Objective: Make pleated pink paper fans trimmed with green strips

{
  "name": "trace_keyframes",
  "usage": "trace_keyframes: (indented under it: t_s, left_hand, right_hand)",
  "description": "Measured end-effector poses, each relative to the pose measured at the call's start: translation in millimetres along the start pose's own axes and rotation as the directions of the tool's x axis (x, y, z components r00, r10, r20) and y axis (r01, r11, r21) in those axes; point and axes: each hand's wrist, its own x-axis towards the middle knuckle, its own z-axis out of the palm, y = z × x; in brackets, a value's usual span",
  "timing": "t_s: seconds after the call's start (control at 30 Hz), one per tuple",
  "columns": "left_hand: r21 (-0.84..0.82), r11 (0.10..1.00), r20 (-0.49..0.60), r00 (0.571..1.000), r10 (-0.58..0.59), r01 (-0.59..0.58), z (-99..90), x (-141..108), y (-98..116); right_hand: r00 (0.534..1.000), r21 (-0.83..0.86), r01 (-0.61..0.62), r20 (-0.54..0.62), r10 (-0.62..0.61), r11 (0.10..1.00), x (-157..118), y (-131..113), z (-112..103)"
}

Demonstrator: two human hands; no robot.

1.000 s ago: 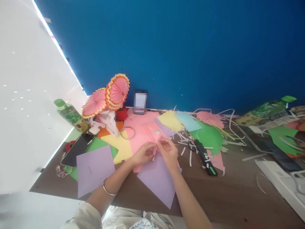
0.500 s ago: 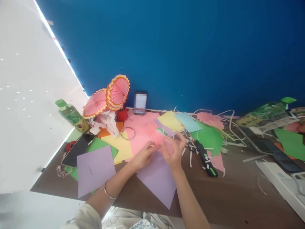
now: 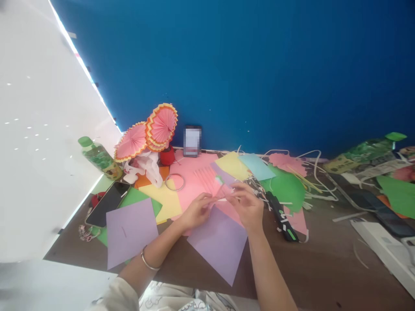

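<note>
Two hands, both mine, meet at one piece of folded pink paper (image 3: 221, 192), which serves as the landmark for this view. My left hand (image 3: 197, 211) pinches its left end between thumb and fingertips; my right hand (image 3: 249, 209) pinches its right end, thumb underneath and fingers curled above. The governing spatial relation, as I judge it: the folded pink paper lies directly between my two sets of fingertips, its long axis running roughly side to side, with neither hand clearly nearer. Its exact folds are too blurred to tell.

Just beyond the folded pink paper is a small green-and-white object (image 3: 219, 179), too small to identify; beyond it and to the left, a pleated pink sheet (image 3: 203, 175). Nearer my body than the folded pink paper lies a lavender sheet (image 3: 222, 252), one corner pointing towards me. To its left are a silver ring (image 3: 174, 190) lying flat, a second lavender sheet (image 3: 132, 233) and, farther out, a black smartphone (image 3: 108, 204). Beyond these, left of the landmark, stand two pleated rosettes (image 3: 162, 124) in pink, edged with orange and yellow. To its right lie a black elongated tool (image 3: 281, 216) and a green sheet (image 3: 285, 188), among narrow white offcuts.
</note>
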Motion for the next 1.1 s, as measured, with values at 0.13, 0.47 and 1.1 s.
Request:
trace_keyframes:
  t_s: [0.13,0.47,1.1]
  left_hand:
    - [-0.23,0.971,0.016,0.998,-0.067,0.068,-3.6,3.3,1.6]
    - [-0.388,0.907,0.004,0.985,-0.174,0.162,-2.5,4.5,-6.4]
    - [-0.521,0.803,0.144,0.957,-0.252,0.29,0.6,1.7,-6.5]
  right_hand:
    - [0.982,0.023,-0.006,0.191,0.001,1.0,4.5,-9.2,-9.3]
    - [0.978,-0.18,0.027,0.209,0.011,0.983,13.1,-19.2,-18.2]
    - [0.972,-0.153,-0.194,0.101,0.211,0.969,24.1,-2.3,-14.2]
